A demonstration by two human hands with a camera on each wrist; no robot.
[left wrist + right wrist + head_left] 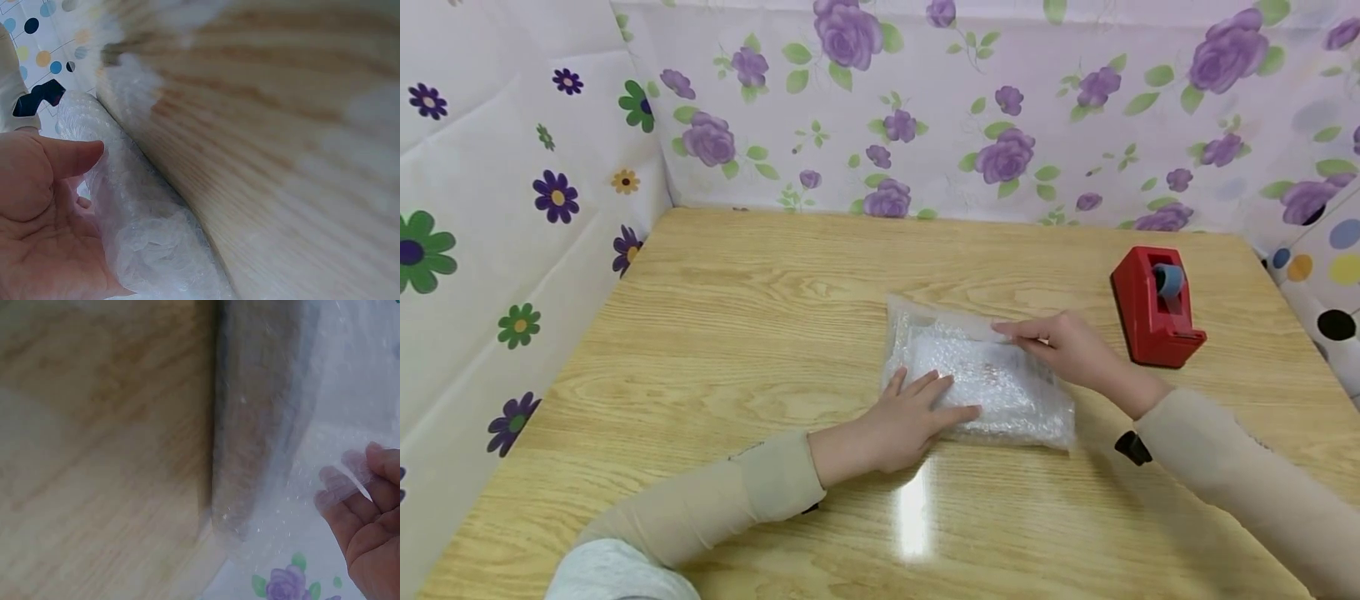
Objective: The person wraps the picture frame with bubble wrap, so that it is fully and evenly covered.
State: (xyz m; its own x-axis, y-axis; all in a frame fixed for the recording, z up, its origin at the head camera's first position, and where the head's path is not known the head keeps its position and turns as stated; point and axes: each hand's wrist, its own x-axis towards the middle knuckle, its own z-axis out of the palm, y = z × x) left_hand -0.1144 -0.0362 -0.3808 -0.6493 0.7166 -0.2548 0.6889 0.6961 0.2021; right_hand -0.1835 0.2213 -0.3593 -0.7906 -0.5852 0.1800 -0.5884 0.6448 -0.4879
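Observation:
A flat parcel in clear bubble wrap (1000, 392) lies on the wooden table, a pale flat item showing faintly through it. My left hand (898, 425) rests on its near left part with the fingers spread. In the left wrist view, the left palm and thumb lie along the side of the bubble wrap (144, 212). My right hand (1070, 348) pinches the wrap's layer at the far right edge between thumb and fingers. Seen from the right wrist, the right hand's fingertips (337, 484) show through the translucent wrap (269, 425). What exactly is wrapped cannot be made out.
To the right, beyond the right hand, stands a red tape dispenser (1152, 312) with a blue-cored roll (1168, 281). Flower-patterned sheeting (887, 125) hangs behind the wooden table (737, 317) and on its left. Dotted sheeting (1330, 292) borders the right side.

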